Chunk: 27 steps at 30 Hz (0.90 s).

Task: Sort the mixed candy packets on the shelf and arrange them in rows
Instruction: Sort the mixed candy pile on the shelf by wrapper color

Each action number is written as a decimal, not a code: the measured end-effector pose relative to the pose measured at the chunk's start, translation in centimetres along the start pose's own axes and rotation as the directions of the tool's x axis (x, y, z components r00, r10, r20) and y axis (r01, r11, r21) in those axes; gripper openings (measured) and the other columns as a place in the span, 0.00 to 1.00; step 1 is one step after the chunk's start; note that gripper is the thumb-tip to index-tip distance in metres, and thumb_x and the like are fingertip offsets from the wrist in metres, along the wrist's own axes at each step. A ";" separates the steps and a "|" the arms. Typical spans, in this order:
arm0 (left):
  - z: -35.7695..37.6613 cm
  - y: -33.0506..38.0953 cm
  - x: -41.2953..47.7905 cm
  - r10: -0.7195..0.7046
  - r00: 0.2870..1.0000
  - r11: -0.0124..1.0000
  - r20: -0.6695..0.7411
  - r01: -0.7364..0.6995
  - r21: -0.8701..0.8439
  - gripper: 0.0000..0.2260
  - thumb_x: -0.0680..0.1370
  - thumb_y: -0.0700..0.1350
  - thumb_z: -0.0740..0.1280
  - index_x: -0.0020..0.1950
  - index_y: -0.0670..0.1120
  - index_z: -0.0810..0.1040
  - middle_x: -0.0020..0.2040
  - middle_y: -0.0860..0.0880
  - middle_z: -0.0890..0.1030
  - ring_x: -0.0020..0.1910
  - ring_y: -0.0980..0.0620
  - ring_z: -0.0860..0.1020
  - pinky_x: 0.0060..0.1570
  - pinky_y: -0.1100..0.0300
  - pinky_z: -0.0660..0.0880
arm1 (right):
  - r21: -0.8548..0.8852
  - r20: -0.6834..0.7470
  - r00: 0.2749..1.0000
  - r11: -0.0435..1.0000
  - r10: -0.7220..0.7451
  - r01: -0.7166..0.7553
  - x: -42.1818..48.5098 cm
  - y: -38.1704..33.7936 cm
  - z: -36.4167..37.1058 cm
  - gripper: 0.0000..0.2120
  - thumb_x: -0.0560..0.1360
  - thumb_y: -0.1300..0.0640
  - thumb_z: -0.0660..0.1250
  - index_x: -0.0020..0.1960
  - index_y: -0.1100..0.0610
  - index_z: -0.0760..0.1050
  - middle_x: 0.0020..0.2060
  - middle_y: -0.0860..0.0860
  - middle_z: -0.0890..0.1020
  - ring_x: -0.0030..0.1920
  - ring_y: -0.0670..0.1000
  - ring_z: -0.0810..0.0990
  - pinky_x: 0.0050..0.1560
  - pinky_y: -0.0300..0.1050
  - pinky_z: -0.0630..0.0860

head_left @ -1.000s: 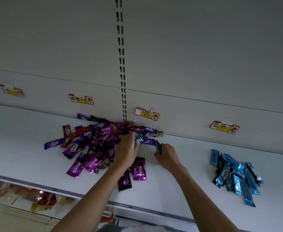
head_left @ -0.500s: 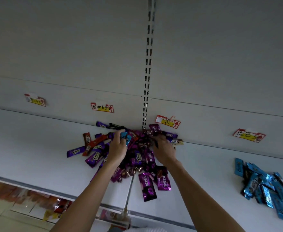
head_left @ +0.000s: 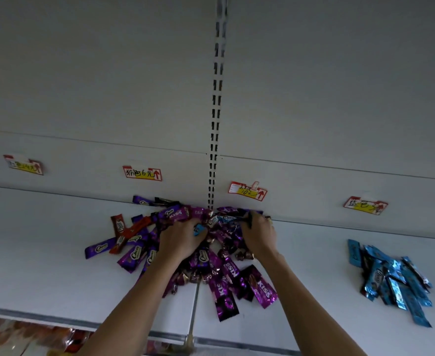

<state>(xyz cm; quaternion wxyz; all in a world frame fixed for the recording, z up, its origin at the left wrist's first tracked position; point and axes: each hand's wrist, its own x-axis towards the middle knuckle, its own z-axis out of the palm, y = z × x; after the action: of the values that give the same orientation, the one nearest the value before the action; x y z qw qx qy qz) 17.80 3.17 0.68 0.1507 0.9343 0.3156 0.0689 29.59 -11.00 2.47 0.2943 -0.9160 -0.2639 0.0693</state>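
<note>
Both forearms are bare, sleeveless in view; right hand (head_left: 258, 233) wears a ring.

A white metal shelf (head_left: 44, 253) is covered mid-way by a heap of mostly shiny purple foil candy packets (head_left: 224, 276) lettered in white, with a couple of red-orange foil packets (head_left: 131, 228) mixed in on the left. Off right, a pile of glossy blue foil packets (head_left: 391, 278) is seen, and red-bordered white paper price tags with yellow strips (head_left: 142, 173) are stuck along the pale back panel.
</note>
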 end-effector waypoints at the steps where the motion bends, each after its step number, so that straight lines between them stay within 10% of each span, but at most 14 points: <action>1: -0.1 -0.1 -0.1 -0.012 0.999 0.999 -0.029 0.011 -0.037 0.20 0.78 0.59 0.59 0.67 0.53 0.70 0.55 0.48 0.81 0.52 0.48 0.79 0.47 0.56 0.76 | 0.011 0.001 1.000 1.000 0.002 -0.002 0.5 0.1 0.1 0.04 0.76 0.61 0.60 0.49 0.59 0.72 0.47 0.57 0.80 0.44 0.56 0.77 0.39 0.43 0.69; 9: -0.3 0.7 0.3 -0.165 0.986 0.843 -0.039 0.120 -0.524 0.16 0.79 0.43 0.63 0.66 0.42 0.68 0.42 0.50 0.75 0.30 0.59 0.72 0.24 0.70 0.68 | -0.031 0.053 0.995 0.996 -0.085 0.087 2.2 0.2 1.7 0.09 0.77 0.61 0.60 0.57 0.60 0.72 0.54 0.56 0.79 0.52 0.57 0.78 0.44 0.47 0.73; 13: 0.1 1.3 0.4 -0.116 0.993 0.801 -0.029 0.076 -0.593 0.09 0.82 0.45 0.56 0.43 0.49 0.70 0.35 0.46 0.75 0.28 0.53 0.70 0.25 0.66 0.64 | -0.077 0.040 0.999 0.997 -0.014 0.017 2.1 0.7 2.3 0.11 0.78 0.59 0.60 0.60 0.59 0.72 0.53 0.57 0.80 0.52 0.58 0.79 0.43 0.46 0.72; 20: 0.4 1.5 0.3 -0.088 0.996 0.747 0.002 0.068 -0.662 0.08 0.82 0.44 0.56 0.52 0.48 0.75 0.32 0.50 0.73 0.29 0.55 0.71 0.28 0.69 0.67 | -0.184 0.142 0.990 0.981 -0.027 0.053 1.7 0.4 2.5 0.14 0.76 0.55 0.65 0.60 0.58 0.74 0.55 0.56 0.79 0.54 0.57 0.78 0.49 0.48 0.74; 27: 0.0 1.9 0.0 -0.142 0.990 0.726 0.005 0.107 -0.679 0.12 0.79 0.43 0.61 0.36 0.41 0.69 0.27 0.50 0.67 0.22 0.59 0.65 0.23 0.67 0.63 | -0.240 0.100 0.995 0.970 -0.004 0.029 1.9 0.0 2.8 0.12 0.76 0.53 0.65 0.56 0.59 0.75 0.51 0.56 0.80 0.50 0.57 0.79 0.47 0.49 0.75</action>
<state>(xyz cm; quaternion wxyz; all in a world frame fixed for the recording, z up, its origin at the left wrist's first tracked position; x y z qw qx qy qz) 18.89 1.76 1.33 0.4771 0.7902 0.3342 0.1906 30.41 -8.61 0.22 0.1677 -0.9382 -0.2922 0.0795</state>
